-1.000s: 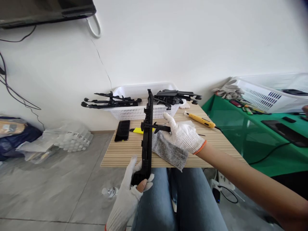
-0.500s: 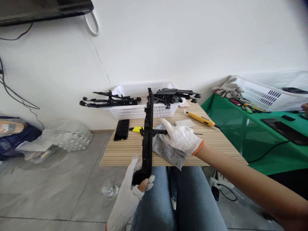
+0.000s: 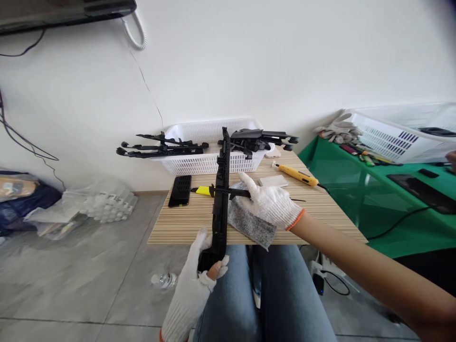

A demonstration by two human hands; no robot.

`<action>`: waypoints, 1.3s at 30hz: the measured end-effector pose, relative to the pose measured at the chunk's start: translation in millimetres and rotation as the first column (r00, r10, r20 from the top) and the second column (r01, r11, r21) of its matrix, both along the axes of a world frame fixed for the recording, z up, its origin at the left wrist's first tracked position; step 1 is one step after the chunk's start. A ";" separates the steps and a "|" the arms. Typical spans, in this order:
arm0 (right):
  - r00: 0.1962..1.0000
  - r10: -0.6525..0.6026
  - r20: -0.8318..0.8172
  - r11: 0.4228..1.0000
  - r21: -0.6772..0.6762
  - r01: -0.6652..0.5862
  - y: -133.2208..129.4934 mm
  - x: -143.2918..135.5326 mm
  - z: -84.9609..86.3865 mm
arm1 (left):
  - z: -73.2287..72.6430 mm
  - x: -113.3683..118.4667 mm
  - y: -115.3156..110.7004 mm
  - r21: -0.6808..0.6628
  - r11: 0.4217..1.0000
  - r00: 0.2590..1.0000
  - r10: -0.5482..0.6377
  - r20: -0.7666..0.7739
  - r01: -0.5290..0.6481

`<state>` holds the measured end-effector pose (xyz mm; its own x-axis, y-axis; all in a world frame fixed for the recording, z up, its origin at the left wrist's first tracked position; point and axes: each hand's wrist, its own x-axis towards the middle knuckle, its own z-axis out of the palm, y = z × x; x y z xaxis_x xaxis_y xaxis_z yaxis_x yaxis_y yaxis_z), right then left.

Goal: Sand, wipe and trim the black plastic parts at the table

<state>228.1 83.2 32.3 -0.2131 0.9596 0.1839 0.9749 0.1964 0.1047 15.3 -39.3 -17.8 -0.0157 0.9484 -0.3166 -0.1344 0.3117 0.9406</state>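
My left hand [image 3: 204,273], in a white knit glove with the thumb tip bare, grips the lower end of a long black plastic part [image 3: 221,209]. The part stands nearly upright over the near table edge. A slim black bar [image 3: 240,193] crosses it at mid-height; whether it belongs to the part or is separate I cannot tell. My gloved right hand [image 3: 267,202] is closed around the bar's right end, with the index finger raised. Beneath that hand lies a grey cloth [image 3: 252,223]. A yellow-and-black tool [image 3: 204,190] shows left of the part, partly hidden by it.
Behind stands a white basket [image 3: 199,167] with several similar black parts across its rim. A black phone [image 3: 180,191] and a yellow corded tool [image 3: 297,175] lie on the striped table [image 3: 320,218]. To the right, a green-covered table [image 3: 384,199] holds another basket [image 3: 384,140].
Both hands, the black part and the bar have shifted slightly right. The part has turned a little, showing a narrower side.
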 end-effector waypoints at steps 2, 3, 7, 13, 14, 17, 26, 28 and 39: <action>1.000 -0.007 -0.014 1.000 0.010 0.007 -4.1 0.9 1.1 | 0.8 0.2 0.9 -0.010 1.000 0.999 0.022 -0.034 -0.022; 1.000 0.000 -0.026 1.000 0.017 0.000 -7.3 1.3 1.7 | 1.5 -0.1 1.3 -0.022 0.999 0.997 0.035 -0.065 -0.037; 0.992 0.090 -0.089 0.995 0.055 -0.085 -24.3 1.1 -2.7 | 5.1 -1.6 2.3 -0.058 0.996 0.983 0.050 -0.178 -0.061; 0.994 0.090 -0.061 0.996 0.033 -0.088 -36.4 -3.3 -21.0 | 5.0 1.6 1.2 -0.050 0.999 0.986 -0.019 -0.169 0.011; 0.993 0.100 -0.059 0.995 0.035 -0.099 -36.3 -3.7 -22.2 | 4.3 2.1 1.0 -0.052 0.999 0.986 -0.021 -0.165 0.012; 0.991 0.121 -0.048 0.993 0.021 -0.120 -35.4 -3.6 -21.9 | 2.6 2.5 0.8 -0.047 0.999 0.988 -0.015 -0.156 0.007; 0.992 0.114 -0.049 0.991 -0.058 -0.117 -38.7 -1.1 -13.5 | 5.3 5.7 1.0 -0.027 0.999 0.996 0.044 -0.075 -0.046; 0.994 0.096 -0.051 0.993 -0.063 -0.099 -38.7 -1.3 -12.3 | 4.6 6.5 1.1 -0.017 0.999 0.996 0.049 -0.081 -0.051; 0.995 0.026 -0.095 0.997 -0.071 -0.033 -37.3 -3.8 -6.3 | -5.5 2.1 -1.8 0.046 0.997 0.997 -0.053 -0.048 0.056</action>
